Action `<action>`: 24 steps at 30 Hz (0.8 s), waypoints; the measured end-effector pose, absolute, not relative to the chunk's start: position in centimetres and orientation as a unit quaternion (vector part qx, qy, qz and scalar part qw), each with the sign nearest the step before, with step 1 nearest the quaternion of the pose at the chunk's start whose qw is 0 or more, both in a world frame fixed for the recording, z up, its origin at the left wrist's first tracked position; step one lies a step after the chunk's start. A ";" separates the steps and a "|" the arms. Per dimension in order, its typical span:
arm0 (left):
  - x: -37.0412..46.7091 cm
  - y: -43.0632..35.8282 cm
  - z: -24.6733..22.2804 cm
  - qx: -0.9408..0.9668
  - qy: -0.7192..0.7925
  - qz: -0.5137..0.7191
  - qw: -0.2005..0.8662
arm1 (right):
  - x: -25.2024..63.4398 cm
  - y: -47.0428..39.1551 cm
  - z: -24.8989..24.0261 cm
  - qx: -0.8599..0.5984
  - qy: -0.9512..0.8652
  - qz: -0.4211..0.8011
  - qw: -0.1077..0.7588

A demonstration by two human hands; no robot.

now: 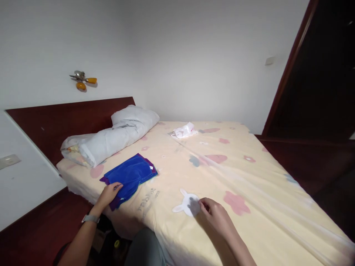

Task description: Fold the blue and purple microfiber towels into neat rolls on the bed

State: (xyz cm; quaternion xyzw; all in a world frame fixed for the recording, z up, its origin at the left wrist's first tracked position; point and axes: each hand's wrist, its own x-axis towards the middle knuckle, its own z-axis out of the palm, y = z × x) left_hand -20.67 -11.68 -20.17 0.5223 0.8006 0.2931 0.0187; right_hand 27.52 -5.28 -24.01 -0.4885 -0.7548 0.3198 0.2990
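A small pile of folded cloths, blue on top with purple edges showing beneath, lies near the left side of the bed. My left hand (112, 193), with a grey band on the wrist, rests at the near left edge of the blue cloth (130, 173), fingers together on it; whether it pinches the fabric is unclear. Over the bed's printed sheet, beside the white rabbit face (188, 205), my right hand (212, 210) hovers with its fingers curled together, and nothing shows in them.
A rolled grey-white quilt (111, 142) lies along the dark red headboard (69, 116). Toward the wall sits a crumpled white plastic bag (184, 130) on the yellow patterned sheet (266, 195). My knee (146, 247) is against the near bed edge.
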 end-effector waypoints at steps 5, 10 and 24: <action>-16.9 -9.1 -15.9 0.503 0.794 0.337 -0.048 | 27.2 -5.0 -24.4 -0.471 -0.755 0.329 0.316; -0.9 -9.9 -14.6 0.704 0.645 0.298 -0.020 | 25.9 -6.1 -23.7 -0.312 -0.673 0.581 0.336; 14.0 -16.2 -21.0 0.778 0.482 0.402 0.019 | 27.8 -8.5 -19.6 -0.224 -0.630 0.640 0.379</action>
